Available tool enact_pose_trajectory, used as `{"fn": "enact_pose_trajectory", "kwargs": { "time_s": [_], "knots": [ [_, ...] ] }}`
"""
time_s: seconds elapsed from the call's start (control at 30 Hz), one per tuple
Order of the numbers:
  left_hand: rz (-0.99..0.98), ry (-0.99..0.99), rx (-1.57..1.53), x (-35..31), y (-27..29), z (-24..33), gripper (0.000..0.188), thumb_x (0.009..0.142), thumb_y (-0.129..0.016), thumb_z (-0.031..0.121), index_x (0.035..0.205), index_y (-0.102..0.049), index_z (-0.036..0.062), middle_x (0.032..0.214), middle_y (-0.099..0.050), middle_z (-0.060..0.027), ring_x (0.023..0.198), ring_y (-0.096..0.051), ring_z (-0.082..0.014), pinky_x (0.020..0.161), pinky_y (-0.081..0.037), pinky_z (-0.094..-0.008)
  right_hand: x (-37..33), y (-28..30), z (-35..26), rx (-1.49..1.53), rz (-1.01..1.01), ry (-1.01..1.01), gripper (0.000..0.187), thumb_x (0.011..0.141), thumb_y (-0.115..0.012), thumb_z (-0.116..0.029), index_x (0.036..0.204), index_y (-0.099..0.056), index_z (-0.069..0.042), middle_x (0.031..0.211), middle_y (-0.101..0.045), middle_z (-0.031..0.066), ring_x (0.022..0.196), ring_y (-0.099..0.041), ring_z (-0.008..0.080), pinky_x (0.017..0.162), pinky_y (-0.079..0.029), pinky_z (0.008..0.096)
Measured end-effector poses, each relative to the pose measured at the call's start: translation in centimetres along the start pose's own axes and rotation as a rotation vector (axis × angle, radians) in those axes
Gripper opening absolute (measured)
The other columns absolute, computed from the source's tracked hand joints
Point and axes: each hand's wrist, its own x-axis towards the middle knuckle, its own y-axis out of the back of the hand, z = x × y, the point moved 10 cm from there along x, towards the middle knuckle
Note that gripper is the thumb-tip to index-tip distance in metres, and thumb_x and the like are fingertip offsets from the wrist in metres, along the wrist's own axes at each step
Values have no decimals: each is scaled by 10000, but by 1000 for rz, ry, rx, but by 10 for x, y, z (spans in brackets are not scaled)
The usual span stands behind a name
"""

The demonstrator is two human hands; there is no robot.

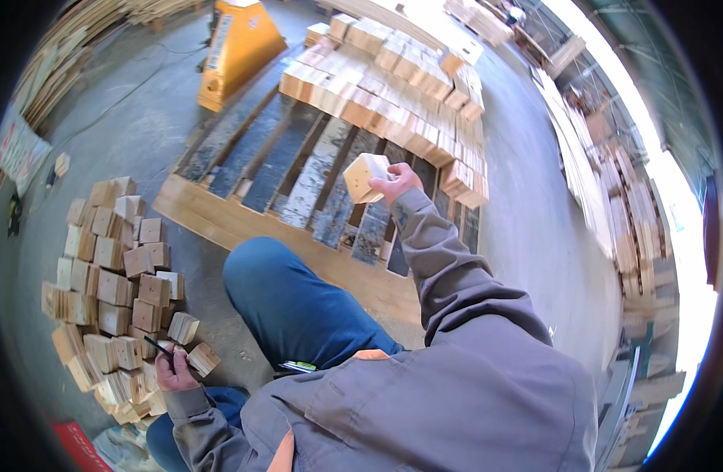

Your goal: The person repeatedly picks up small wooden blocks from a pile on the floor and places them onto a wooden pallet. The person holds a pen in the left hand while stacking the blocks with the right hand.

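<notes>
Stretched forward over the pallet, my right hand (pixel 398 183) is closed on a pale wooden block (pixel 364 178), its face showing a few small dark spots. The pallet (pixel 220 220) has dark, stained slats, some of them pale and scuffed. Down at the left, my left hand (pixel 175 371) grips a thin dark pen (pixel 154 343). Right beside those fingers is another wooden block (pixel 203 358); whether they touch it I cannot tell. A heap of loose wooden blocks (pixel 114 288) lies on the floor around and beyond that hand.
Rows of stacked blocks (pixel 377 102) fill the far part of the pallet. A yellow machine part (pixel 239 55) stands behind its left corner. Long boards (pixel 62 59) are piled at the far left, and more stacked timber (pixel 632 212) lines the right. Red packaging (pixel 80 447) lies at the lower left.
</notes>
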Motion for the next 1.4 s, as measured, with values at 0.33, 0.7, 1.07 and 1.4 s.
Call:
{"fn": "enact_pose_trajectory", "kwargs": {
  "time_s": [0.33,0.7,1.07,1.4],
  "knots": [
    [-181,95,182,17,-26,-53,237,983,-574,112,1179,-605,-17,860,-637,-42,733,-567,-100,678,-492,-257,75,88,156,-193,239,-253,686,716,-817,-503,1156,-648,-4,1116,-697,213,1036,-679,332,933,-530,396],
    [-306,188,114,21,-59,-68,246,997,-567,111,1199,-589,-27,910,-612,-20,765,-550,-73,708,-477,-229,71,65,177,-360,237,-129,598,786,-820,-391,1215,-615,-28,1106,-659,212,1011,-656,353,922,-523,404],
    [-261,226,108,18,-36,-95,291,974,-580,116,1214,-620,-44,1005,-665,-71,823,-590,-94,752,-509,-245,95,4,202,-275,47,-196,622,827,-760,-436,1275,-613,-30,1188,-680,206,1117,-651,360,969,-513,408],
    [-272,183,166,18,-45,-92,295,966,-587,101,1225,-604,-40,918,-658,-61,783,-596,-108,726,-514,-258,104,44,256,-373,170,-398,679,796,-783,-461,1249,-609,15,1203,-671,250,1142,-643,384,988,-506,411]
  ]
}}
